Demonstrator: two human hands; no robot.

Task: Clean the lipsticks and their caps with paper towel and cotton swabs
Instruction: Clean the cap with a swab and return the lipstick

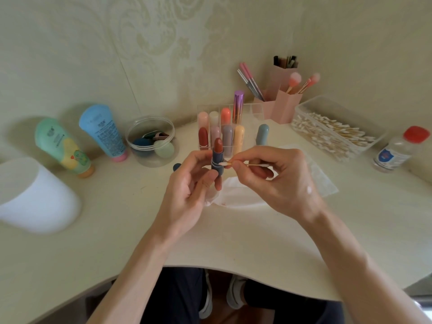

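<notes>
Step in hand: swabbing the outside of an open lipstick.

The left hand (194,183) grips the lipstick (217,160) by its blue-grey base, thumb in front and fingers curled behind. The tube is upright and the brown-red bullet is wound out and bare. It is held above the middle of the table (117,218), just in front of the clear organiser (253,108) that stands towards the back edge.

The right hand (280,178) pinches a cotton swab (236,164) between thumb and forefinger, close to its working end. The white tip touches the tube's right side at the ridge where the collar meets the base. A paper towel (245,197) lies flat on the table under both hands.

Recommendations:
- Keep the tip in the groove and turn the tube with the left fingers, so the swab follows the seam all the way round.
- Keep the swab below the bullet. It looks soft, and in my judgement it would smear or gouge under pressure.
- Press lightly, as the wooden stick may snap.
- Change to the clean end once the tip shows colour. Spares lie in the clear box of swabs (332,132) towards the back right corner.

The cap cannot be identified with certainty.
</notes>
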